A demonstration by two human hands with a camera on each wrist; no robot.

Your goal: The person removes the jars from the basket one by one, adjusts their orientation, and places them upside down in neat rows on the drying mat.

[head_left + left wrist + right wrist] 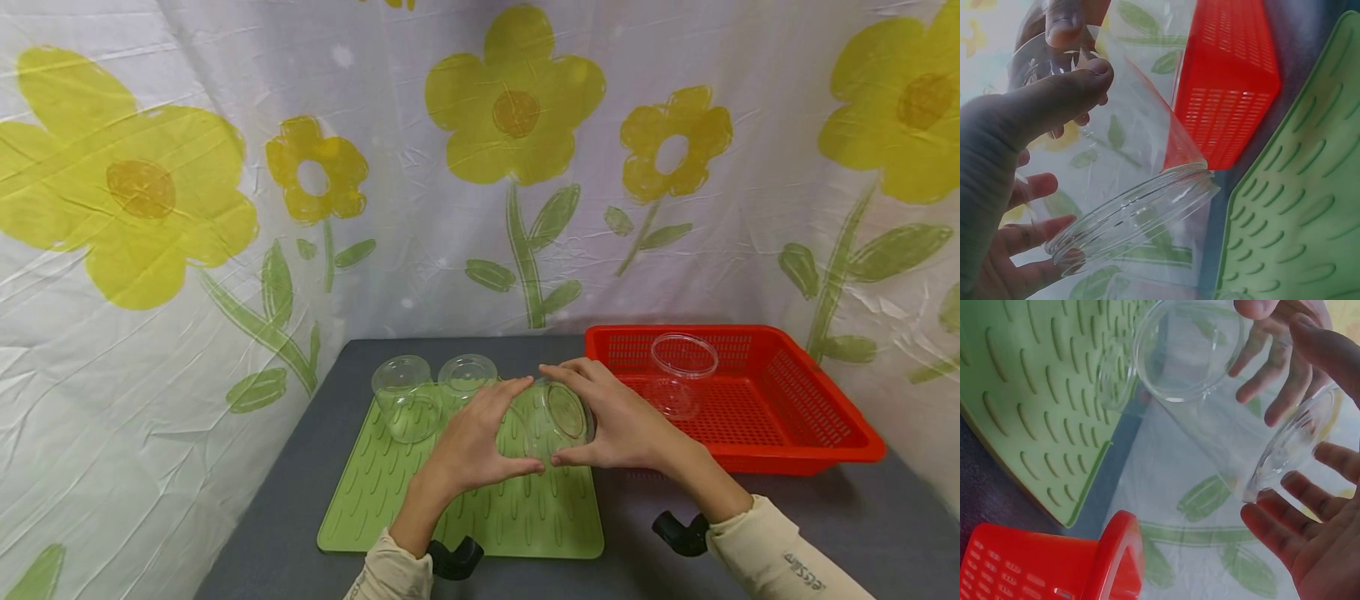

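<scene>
A clear cup (553, 429) lies on its side in the air above the green ridged mat (525, 521), spanned by both hands. My left hand (468, 442) holds it near the open end, thumb and fingers spread around the wall. At the base, my right hand (622, 421) grips with thumb below and fingers above. The left wrist view shows the thick rim (1135, 206) tilted downward, and the right wrist view shows the fingers curving about the base (1291, 447). Two more clear cups (405, 404) (467, 375) stand at the mat's far edge.
To the right, a red perforated basket (810, 450) contains another clear cup (682, 358). The grey tabletop (285, 542) runs back to a white curtain (405, 250) with yellow flowers. Black curved pieces (457, 560) show at both wrists.
</scene>
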